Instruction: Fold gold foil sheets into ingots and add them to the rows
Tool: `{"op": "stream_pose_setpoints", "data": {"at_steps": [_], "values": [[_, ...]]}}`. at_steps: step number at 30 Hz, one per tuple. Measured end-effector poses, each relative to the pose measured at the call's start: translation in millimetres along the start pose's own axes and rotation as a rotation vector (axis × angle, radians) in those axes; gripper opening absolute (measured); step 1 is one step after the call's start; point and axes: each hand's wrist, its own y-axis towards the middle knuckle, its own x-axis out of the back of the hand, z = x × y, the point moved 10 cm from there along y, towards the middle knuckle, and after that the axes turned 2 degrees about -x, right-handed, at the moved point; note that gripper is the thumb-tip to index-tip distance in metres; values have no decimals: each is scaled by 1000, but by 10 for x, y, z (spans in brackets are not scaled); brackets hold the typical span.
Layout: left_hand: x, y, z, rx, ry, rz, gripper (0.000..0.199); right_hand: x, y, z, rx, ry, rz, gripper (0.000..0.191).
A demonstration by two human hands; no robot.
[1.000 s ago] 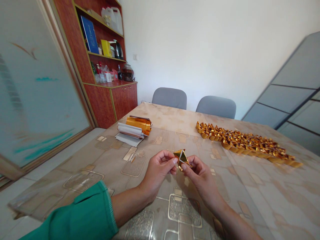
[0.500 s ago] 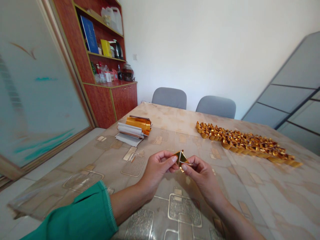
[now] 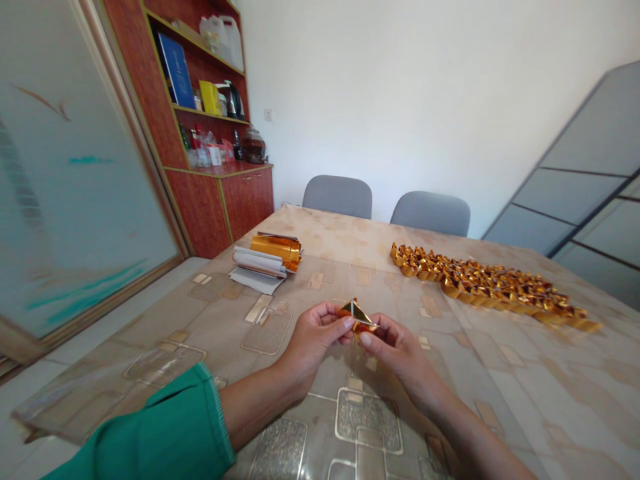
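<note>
A small piece of folded gold foil paper (image 3: pixel 361 318) is held above the table, near the middle of the view. My left hand (image 3: pixel 313 340) pinches its left side between thumb and fingers. On its right side, my right hand (image 3: pixel 393 343) has the thumb at the lower edge and the fingers behind, partly hidden. At the back left of the hands lies a stack of gold and white paper sheets (image 3: pixel 267 257). Rows of folded gold pieces (image 3: pixel 490 283) stand close together on the right of the table.
The table (image 3: pixel 200 400) has a patterned, shiny cover. Behind its far edge stand two grey chairs (image 3: pixel 337 195) (image 3: pixel 431 212). A red-brown cabinet (image 3: pixel 203 207) with shelves of household items is at the back left, beside a glass door (image 3: pixel 65 173).
The foil piece has tilted, and its right part is lower and more spread. My right thumb has shifted slightly left and down. My left hand has barely moved.
</note>
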Motion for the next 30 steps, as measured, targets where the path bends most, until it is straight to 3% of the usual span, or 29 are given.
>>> {"op": "stream_pose_setpoints", "data": {"at_steps": [10,23,30], "values": [[27,-18,41,38,-73,-52,42,31,23,-93,33,-42,-9,31],[-96,-28,30,36,-73,64,40,87,-65,113,163,-183,-100,24],[-24,-68,-41,-13,-30,-29,35,116,-103,169,203,-154,-200,26]]}}
